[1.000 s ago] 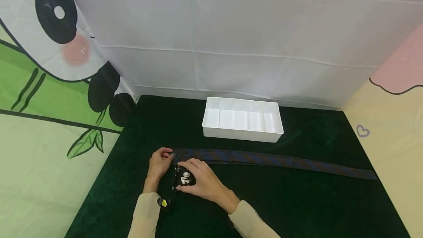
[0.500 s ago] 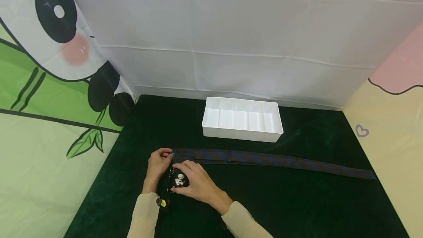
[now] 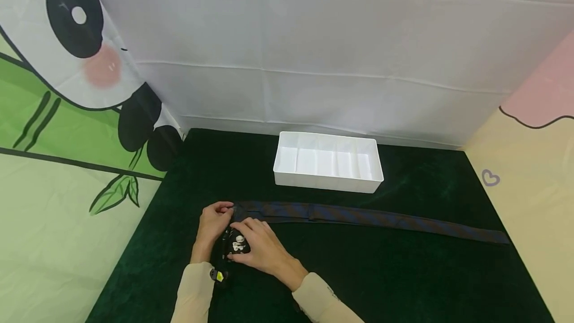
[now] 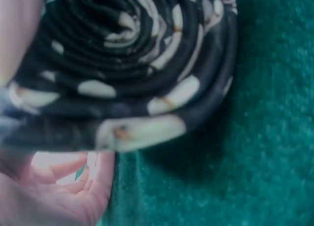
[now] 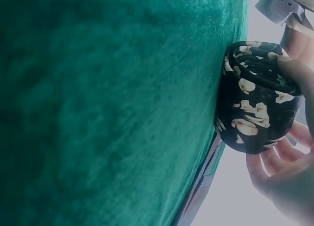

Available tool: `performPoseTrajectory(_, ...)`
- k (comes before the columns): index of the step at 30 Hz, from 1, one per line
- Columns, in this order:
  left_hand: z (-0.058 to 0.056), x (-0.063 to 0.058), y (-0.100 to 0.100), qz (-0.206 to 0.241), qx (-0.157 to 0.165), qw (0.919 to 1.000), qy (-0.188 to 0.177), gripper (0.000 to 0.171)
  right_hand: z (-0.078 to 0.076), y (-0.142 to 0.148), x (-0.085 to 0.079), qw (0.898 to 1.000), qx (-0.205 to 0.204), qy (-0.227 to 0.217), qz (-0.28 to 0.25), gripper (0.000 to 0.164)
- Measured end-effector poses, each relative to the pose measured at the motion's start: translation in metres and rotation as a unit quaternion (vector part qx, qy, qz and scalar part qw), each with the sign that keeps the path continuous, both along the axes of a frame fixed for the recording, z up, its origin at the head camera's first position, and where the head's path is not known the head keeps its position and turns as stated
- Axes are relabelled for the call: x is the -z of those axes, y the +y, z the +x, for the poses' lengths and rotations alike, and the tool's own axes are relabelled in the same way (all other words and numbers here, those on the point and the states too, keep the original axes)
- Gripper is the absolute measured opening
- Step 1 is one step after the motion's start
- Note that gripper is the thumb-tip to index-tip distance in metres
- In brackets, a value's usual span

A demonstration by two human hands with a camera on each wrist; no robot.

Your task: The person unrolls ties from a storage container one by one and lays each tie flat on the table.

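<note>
The work surface is covered with dark green velvet cloth [image 3: 381,273]. The rear is closed off by a creased white fabric backdrop [image 3: 336,39]. On the left, a printed panel [image 3: 58,213] is fitted, on which a cartoon panda and green leaves are shown; on the right, a cream panel [image 3: 529,188] is marked with a pink area and a heart outline. A white divided tray [image 3: 327,184] is placed near the backdrop. In front of it, a blue-and-brown striped necktie [image 3: 376,217] is laid flat across the cloth.

The rolled necktie [image 3: 238,242] is located at the left front, just before the left end of the striped necktie. It is wound in a many-layered spiral, rested on its curved side, with a pale, flower-like print on black fabric. It is held by the right hand [image 3: 262,244], its width being spanned between thumb and fingers. The left hand [image 3: 213,224] is positioned just beside the roll with fingers bent; whether anything is gripped there cannot be told.
</note>
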State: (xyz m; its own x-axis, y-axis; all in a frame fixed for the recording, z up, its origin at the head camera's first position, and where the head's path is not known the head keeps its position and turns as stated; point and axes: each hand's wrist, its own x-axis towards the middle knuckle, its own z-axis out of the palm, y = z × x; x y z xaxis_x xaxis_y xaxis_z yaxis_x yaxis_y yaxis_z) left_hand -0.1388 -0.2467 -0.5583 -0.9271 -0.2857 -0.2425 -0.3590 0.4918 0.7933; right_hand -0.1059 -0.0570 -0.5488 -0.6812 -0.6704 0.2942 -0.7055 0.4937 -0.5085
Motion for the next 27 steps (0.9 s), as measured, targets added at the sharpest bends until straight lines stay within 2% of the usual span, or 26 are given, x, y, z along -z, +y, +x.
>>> performPoseTrajectory(7,0.002,-0.001,-0.001,0.009,0.004,1.0000,-0.001,0.030,0.001,-0.006,0.004,1.000,0.007,0.008,0.014,0.065)
performPoseTrajectory(13,0.004,-0.004,-0.003,0.013,0.021,0.9997,0.004,0.031,0.001,-0.010,0.006,1.000,0.012,0.014,0.020,0.064)
performPoseTrajectory(21,0.014,-0.009,-0.014,0.082,0.042,0.9957,-0.014,0.048,0.000,-0.015,0.009,0.999,0.003,0.015,0.031,0.064)
performPoseTrajectory(27,0.024,-0.013,-0.020,0.124,0.047,0.9911,0.000,0.048,-0.002,-0.018,0.011,0.999,0.005,0.007,0.038,0.062)
